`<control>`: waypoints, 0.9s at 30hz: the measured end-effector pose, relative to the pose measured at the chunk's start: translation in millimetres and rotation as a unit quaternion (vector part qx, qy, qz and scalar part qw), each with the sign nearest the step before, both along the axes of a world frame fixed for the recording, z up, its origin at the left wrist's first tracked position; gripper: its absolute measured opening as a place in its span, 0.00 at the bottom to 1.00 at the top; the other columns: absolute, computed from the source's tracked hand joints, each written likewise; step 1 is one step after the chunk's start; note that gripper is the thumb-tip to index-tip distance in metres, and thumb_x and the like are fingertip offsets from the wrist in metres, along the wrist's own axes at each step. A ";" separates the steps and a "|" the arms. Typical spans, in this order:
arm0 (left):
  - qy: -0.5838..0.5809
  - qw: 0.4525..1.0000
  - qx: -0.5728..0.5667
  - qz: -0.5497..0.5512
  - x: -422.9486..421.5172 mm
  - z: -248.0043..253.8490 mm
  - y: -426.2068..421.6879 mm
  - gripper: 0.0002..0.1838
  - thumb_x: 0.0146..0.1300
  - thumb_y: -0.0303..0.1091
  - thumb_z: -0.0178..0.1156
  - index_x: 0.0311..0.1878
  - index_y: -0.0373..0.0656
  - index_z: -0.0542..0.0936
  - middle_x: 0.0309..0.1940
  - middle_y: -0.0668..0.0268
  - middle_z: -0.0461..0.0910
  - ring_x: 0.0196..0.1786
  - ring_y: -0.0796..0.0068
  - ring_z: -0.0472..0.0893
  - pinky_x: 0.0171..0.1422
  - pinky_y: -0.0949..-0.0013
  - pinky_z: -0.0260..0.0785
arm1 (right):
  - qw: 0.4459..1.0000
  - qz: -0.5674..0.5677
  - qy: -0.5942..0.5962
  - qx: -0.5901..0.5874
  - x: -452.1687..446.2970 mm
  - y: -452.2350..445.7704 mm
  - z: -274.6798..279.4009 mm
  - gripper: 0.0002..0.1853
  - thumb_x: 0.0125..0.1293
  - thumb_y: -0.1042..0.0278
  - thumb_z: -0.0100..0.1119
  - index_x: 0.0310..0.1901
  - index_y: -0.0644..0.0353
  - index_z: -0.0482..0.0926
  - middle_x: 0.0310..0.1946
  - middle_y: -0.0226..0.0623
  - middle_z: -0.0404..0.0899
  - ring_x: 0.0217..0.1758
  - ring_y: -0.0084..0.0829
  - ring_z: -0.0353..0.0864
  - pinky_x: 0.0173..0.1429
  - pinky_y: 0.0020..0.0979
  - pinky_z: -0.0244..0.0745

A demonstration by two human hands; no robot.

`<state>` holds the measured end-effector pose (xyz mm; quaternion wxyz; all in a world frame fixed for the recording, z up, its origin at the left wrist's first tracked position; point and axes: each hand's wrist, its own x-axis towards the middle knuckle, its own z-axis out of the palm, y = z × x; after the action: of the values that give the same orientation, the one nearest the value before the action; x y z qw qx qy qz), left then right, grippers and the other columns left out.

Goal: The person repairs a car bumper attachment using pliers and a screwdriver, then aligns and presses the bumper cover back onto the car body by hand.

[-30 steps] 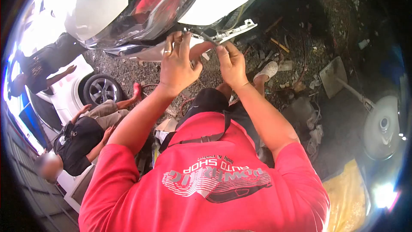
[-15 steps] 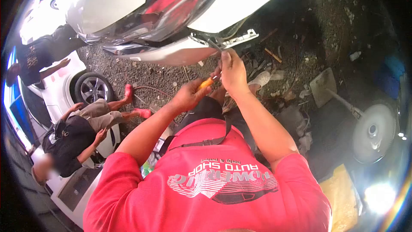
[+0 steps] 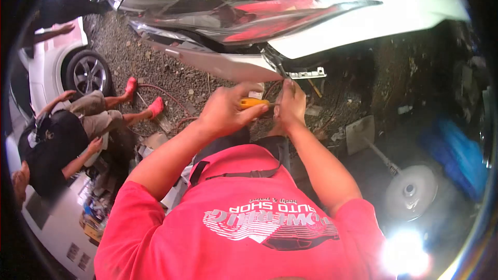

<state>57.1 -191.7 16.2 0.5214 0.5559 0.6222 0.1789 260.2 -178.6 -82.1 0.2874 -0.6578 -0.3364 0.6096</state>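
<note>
My left hand (image 3: pixel 224 108) is closed around the orange-yellow handle of a screwdriver (image 3: pixel 253 103). Its thin shaft points right, toward my right hand (image 3: pixel 292 105), which hides the tip. With bent fingers, my right hand pinches the lower edge of a white car bumper (image 3: pixel 220 65). The bumper hangs partly detached below a red and clear tail light (image 3: pixel 280 18). From the bumper's end a white slotted bracket strip (image 3: pixel 309 74) sticks out to the right, just above my right fingertips. A dark narrow piece runs up from there toward the car body.
Left, a person in a black shirt (image 3: pixel 49 145) sits near a car wheel (image 3: pixel 88 74); another person's arm (image 3: pixel 54 33) shows above. Right are a round pedestal-fan-like object (image 3: pixel 410 192), a blue sheet (image 3: pixel 456 155) and a bright lamp (image 3: pixel 406 253). Gravel (image 3: pixel 155 72) covers the ground.
My view has turned, so the car's rear lies flatter across the top. My left hand has shifted right and its screwdriver is now more level. My right hand stays at the bumper edge.
</note>
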 end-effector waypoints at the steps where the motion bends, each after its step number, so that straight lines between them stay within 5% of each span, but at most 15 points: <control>1: 0.018 0.998 -0.012 -0.064 0.5 3.1 4.3 0.23 0.70 0.49 0.74 0.59 0.44 0.88 0.41 0.52 0.92 0.44 0.52 0.93 0.51 0.56 0.85 | 0.991 -0.050 0.094 -0.076 1.6 1.9 5.6 0.21 0.88 0.51 0.47 0.42 0.60 0.77 0.24 0.37 0.76 0.20 0.30 0.73 0.25 0.38 0.72; 6: -0.130 0.991 0.033 0.018 -11.5 -76.8 -61.3 0.18 0.77 0.45 0.68 0.62 0.44 0.88 0.43 0.57 0.92 0.45 0.59 0.93 0.53 0.60 0.83 | 0.973 -0.137 0.154 -0.102 -8.1 -0.3 6.7 0.23 0.88 0.46 0.47 0.35 0.53 0.70 0.21 0.28 0.67 0.17 0.22 0.61 0.19 0.27 0.56; 8: -0.221 0.966 -0.109 0.076 -0.6 -98.7 -73.6 0.20 0.80 0.46 0.65 0.64 0.41 0.86 0.46 0.63 0.92 0.45 0.68 0.90 0.56 0.64 0.81 | 0.977 -0.148 0.127 -0.086 -10.4 4.7 1.8 0.23 0.87 0.45 0.48 0.35 0.53 0.69 0.21 0.29 0.66 0.16 0.22 0.61 0.19 0.26 0.56; 9: -0.271 0.952 -0.091 0.107 10.7 -103.9 -74.0 0.22 0.80 0.48 0.65 0.63 0.39 0.86 0.40 0.70 0.88 0.39 0.77 0.83 0.48 0.68 0.78 | 0.980 -0.121 0.135 -0.079 -6.8 7.0 2.2 0.24 0.87 0.43 0.50 0.35 0.54 0.69 0.23 0.30 0.66 0.20 0.24 0.63 0.25 0.28 0.62; 14: -0.418 0.858 -0.263 0.139 24.5 -146.2 -66.0 0.20 0.79 0.48 0.67 0.59 0.41 0.87 0.31 0.75 0.78 0.32 0.85 0.72 0.34 0.72 0.62 | 0.983 -0.110 0.140 -0.045 -0.9 7.5 -6.6 0.24 0.87 0.44 0.49 0.35 0.53 0.69 0.25 0.29 0.66 0.29 0.26 0.66 0.40 0.36 0.71; 17: -0.392 0.876 -0.264 0.096 20.8 -138.4 -62.6 0.20 0.80 0.47 0.66 0.60 0.39 0.86 0.35 0.71 0.84 0.36 0.81 0.78 0.39 0.68 0.71 | 0.978 -0.106 0.170 -0.061 -7.5 12.8 -0.4 0.24 0.87 0.44 0.47 0.35 0.52 0.69 0.25 0.28 0.64 0.31 0.27 0.67 0.43 0.39 0.71; 19: -0.363 0.922 0.030 0.130 22.2 -116.1 -66.8 0.20 0.80 0.41 0.64 0.65 0.38 0.83 0.37 0.67 0.83 0.38 0.73 0.82 0.45 0.66 0.76 | 0.975 -0.115 0.177 -0.071 -6.8 10.4 11.6 0.25 0.87 0.43 0.46 0.34 0.52 0.68 0.25 0.27 0.62 0.30 0.27 0.66 0.42 0.39 0.70; 20: -0.294 0.954 0.025 0.050 10.2 -89.8 -57.3 0.22 0.77 0.37 0.64 0.70 0.39 0.81 0.44 0.53 0.87 0.45 0.57 0.89 0.55 0.58 0.81 | 0.966 -0.130 0.197 -0.109 -8.2 14.4 15.4 0.25 0.87 0.42 0.45 0.33 0.51 0.67 0.24 0.27 0.61 0.29 0.27 0.65 0.41 0.39 0.69; 23: -0.208 0.974 0.092 0.006 22.4 -60.4 -50.8 0.25 0.71 0.34 0.65 0.70 0.42 0.80 0.47 0.45 0.87 0.48 0.41 0.88 0.53 0.46 0.83 | 0.951 -0.129 0.234 -0.156 -8.8 24.1 16.4 0.26 0.88 0.41 0.44 0.33 0.50 0.66 0.23 0.26 0.60 0.28 0.26 0.63 0.38 0.36 0.67; 27: -0.057 0.992 0.084 -0.081 35.6 -19.1 -37.6 0.28 0.67 0.32 0.63 0.71 0.39 0.75 0.50 0.47 0.85 0.36 0.43 0.89 0.40 0.48 0.85 | 0.932 -0.129 0.269 -0.203 -3.9 28.3 24.4 0.25 0.88 0.42 0.45 0.33 0.48 0.66 0.22 0.25 0.60 0.23 0.24 0.59 0.31 0.31 0.61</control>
<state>92.8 -229.3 -2.9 0.5202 0.6352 0.5273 0.2187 256.3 -150.3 -57.7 0.3039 -0.5509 -0.0274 0.7768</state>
